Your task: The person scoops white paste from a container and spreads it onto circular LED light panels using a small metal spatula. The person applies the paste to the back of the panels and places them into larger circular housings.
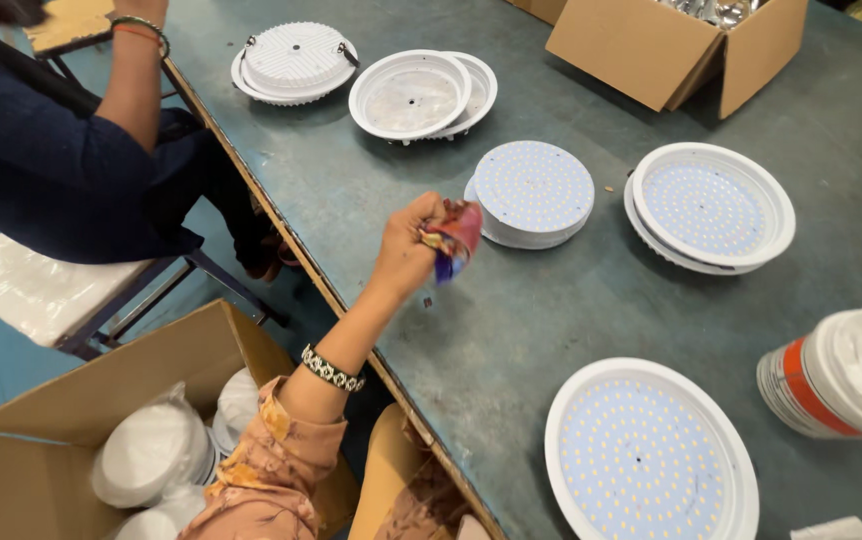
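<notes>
One crumpled red and blue wrapper (454, 238) sits clenched in your left hand (409, 250), fingers curled tight around it, raised above the grey-green table (511, 330) near its edge. Just beyond it lies a round LED panel (534, 190) on a white housing, with a rimmed LED lamp (711, 205) further right. Your right hand is out of sight. Below the table edge, a cardboard box (71, 420) holds white covers.
</notes>
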